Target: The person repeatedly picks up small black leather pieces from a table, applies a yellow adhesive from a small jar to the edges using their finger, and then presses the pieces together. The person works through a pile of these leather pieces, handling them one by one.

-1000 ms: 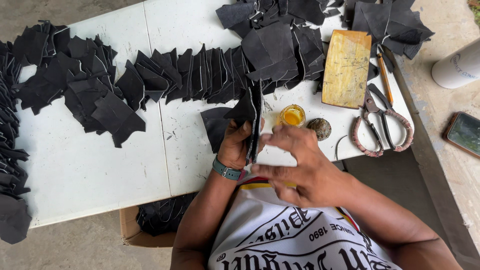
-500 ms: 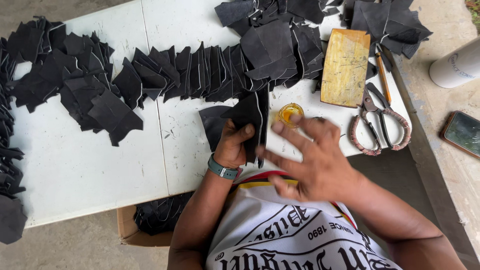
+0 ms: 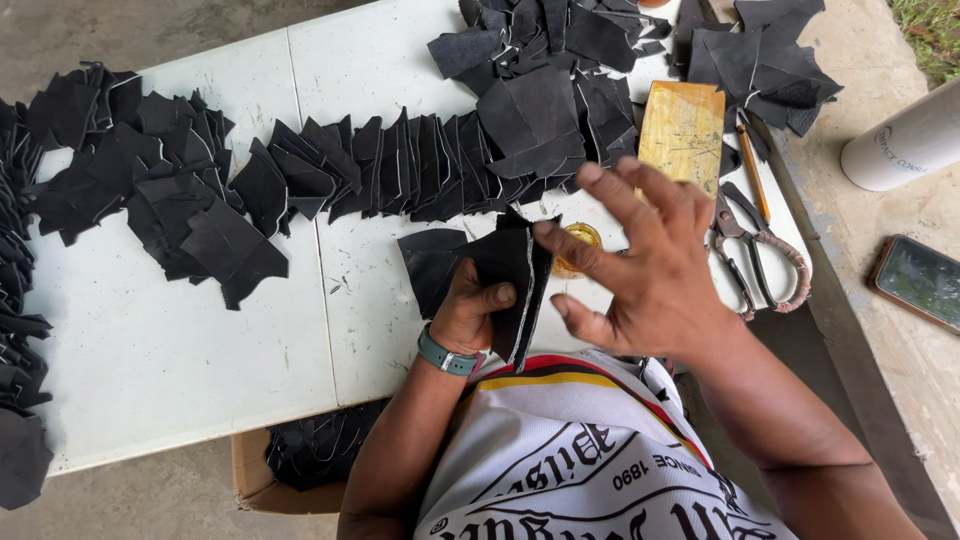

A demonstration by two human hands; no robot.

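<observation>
Gripping a folded black piece (image 3: 515,275) in my left hand (image 3: 478,310) near the table's (image 3: 150,360) front edge, right hand (image 3: 645,270) fingers spread wide; it may knock the glue pot (image 3: 578,240).

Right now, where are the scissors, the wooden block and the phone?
scissors (image 3: 752,262): head view, on the handle loops.
wooden block (image 3: 682,135): head view, middle of its top face.
phone (image 3: 918,282): head view, centre of its screen.

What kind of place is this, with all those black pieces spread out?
Probably a small leather or shoe-making workshop. Dozens of cut black pieces overlap in rows on a white table, scissors lie nearby, and the left hand holds a stack of pieces.
</observation>
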